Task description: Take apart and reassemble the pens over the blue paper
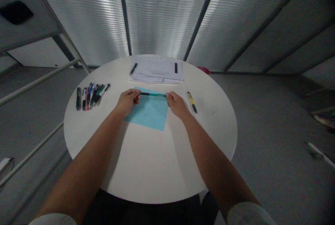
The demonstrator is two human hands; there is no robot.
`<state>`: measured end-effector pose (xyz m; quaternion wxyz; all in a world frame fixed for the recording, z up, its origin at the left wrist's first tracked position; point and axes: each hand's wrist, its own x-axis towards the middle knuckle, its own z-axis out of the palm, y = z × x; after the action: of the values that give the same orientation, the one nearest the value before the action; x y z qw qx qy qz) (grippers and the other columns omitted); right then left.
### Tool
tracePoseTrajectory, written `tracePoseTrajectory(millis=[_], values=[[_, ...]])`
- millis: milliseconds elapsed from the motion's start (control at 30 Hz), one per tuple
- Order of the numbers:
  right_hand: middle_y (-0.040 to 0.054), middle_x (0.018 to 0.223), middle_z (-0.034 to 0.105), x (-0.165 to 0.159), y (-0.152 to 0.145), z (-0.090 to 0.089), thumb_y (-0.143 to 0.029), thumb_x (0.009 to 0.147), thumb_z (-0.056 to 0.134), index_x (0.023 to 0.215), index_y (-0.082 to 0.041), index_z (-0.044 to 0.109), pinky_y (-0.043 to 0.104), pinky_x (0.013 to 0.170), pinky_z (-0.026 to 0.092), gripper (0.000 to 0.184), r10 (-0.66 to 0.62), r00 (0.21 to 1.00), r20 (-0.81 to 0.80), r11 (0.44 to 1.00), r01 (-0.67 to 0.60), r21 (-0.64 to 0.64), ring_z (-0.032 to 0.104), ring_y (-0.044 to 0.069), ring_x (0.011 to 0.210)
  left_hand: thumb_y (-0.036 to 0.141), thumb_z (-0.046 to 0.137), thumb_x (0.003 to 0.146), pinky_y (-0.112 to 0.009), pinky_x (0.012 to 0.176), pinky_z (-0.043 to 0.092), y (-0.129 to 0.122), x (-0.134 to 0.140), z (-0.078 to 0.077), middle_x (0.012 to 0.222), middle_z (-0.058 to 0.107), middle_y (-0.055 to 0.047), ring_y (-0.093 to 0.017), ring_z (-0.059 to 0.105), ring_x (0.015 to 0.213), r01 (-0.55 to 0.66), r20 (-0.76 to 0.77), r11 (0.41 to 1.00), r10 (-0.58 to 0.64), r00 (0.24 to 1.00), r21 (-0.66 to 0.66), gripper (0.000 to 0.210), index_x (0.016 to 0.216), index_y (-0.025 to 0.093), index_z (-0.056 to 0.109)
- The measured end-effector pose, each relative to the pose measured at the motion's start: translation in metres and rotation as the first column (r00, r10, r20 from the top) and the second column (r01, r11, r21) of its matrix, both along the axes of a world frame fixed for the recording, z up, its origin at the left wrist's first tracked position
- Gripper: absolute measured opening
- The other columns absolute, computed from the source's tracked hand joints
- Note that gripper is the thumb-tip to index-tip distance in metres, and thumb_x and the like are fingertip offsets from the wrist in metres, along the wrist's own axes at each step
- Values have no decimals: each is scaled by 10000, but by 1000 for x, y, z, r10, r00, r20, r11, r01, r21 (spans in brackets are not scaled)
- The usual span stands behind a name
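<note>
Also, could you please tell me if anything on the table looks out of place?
Nothing looks spilled or damaged. Slightly odd: the blue sheet lies askew below the held pen, and a yellow pen lies at right, away from the pen group.

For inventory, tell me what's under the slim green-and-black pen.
Under the pen lies a rectangular light-blue paper sheet. The strip behind it is covered; left hand and right hand hide more.

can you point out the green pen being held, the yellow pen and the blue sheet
held green pen (154,94), head view, middle of its barrel
yellow pen (192,102), head view, middle of its barrel
blue sheet (148,112), head view, middle of its visible surface
</note>
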<state>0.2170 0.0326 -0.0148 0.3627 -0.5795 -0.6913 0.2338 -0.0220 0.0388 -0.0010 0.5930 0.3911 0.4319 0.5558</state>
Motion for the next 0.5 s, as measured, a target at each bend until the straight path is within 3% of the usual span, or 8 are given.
tracePoseTrajectory(millis=[500], values=[[-34,598,526,-1,-2,3,-519,948,361,769,-229,516,267,600,324,374,-10,1000,13,999,10,-31,489,139,589,226,726,674,-213,493,404,0,-1,2,626,580,-29,-89,498,525,7,0,1000,-7,1000,-16,214,830,82,703]])
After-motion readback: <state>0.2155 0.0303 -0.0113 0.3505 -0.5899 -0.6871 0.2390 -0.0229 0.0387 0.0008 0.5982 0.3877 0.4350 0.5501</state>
